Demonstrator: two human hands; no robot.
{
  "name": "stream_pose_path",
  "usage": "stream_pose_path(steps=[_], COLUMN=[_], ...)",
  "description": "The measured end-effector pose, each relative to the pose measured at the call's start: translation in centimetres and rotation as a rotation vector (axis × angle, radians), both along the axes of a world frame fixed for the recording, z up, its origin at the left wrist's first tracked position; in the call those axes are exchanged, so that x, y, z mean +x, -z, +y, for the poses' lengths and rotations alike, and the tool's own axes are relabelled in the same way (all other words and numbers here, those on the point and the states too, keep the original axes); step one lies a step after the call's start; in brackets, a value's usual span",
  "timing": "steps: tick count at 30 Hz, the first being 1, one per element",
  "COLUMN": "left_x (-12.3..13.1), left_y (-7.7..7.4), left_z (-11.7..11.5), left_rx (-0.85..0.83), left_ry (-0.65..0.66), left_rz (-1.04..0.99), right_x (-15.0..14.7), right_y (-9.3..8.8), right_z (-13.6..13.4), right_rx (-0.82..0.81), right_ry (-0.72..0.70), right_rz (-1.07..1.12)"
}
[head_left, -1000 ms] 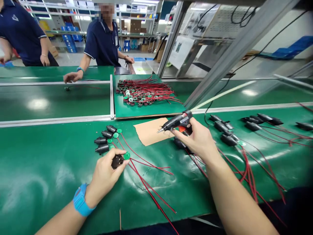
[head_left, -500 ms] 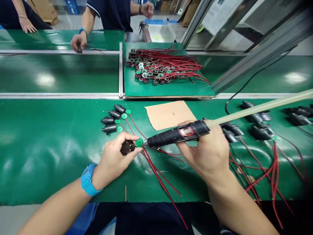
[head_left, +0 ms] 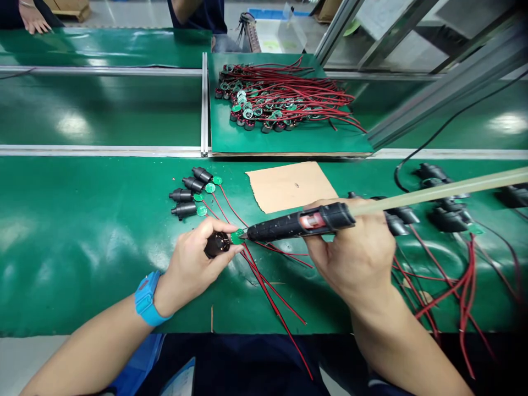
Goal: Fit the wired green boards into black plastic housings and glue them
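My left hand (head_left: 193,264) is closed round a small black plug housing (head_left: 216,245) with a round green circuit board (head_left: 236,237) and red wires trailing from it. My right hand (head_left: 355,253) grips a black glue gun (head_left: 301,223); its nozzle touches the green board. A pale glue stick (head_left: 445,188) juts from the gun's back toward the right. I wear a blue wristband (head_left: 147,300) on the left wrist.
Several black housings with green boards (head_left: 190,192) lie just beyond my left hand. A brown cardboard piece (head_left: 291,185) lies on the green bench (head_left: 82,231). More wired housings (head_left: 441,214) lie right. A heap of red-wired parts (head_left: 280,102) sits on a far tray. Other people's hand (head_left: 33,22) and torso show behind.
My right hand brought the glue gun down from above the cardboard to the green board held in my left hand. The view tilted down, so the people opposite mostly left the picture.
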State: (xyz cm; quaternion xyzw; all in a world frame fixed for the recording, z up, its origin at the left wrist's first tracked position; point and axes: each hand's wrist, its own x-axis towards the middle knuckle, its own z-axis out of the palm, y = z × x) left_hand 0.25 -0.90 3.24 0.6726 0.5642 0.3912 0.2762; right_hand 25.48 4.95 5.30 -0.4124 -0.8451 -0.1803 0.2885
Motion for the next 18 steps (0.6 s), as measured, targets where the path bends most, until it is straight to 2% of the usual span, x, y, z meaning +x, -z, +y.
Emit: stream_pose_path(steps=[4, 7, 12, 16, 18], left_x=[0.1, 0.2, -0.1, -0.4, -0.5], left_y=[-0.2, -0.5, -1.0, -0.7, -0.5], left_z=[-0.2, -0.3, -0.5, -0.6, -0.7], left_rx=[-0.016, -0.010, 0.072, 0.115, 0.146], left_ry=[-0.008, 0.004, 0.016, -0.011, -0.030], left_rz=[-0.042, -0.082, -0.093, -0.029, 0.013], right_x=[-0.7, -0.8, 1.9, 4.6, 5.3], right_y=[-0.3, 0.1, 1.8, 2.8, 3.0], right_z=[-0.3, 0.0, 3.0, 5.1, 5.6], right_rx=[0.089, 0.104, -0.226, -0.558, -0.644], right_ry=[-0.005, 0.061, 0.300, 0.354, 0.403], right_rz=[-0.032, -0.077, 0.100, 0.213, 0.200])
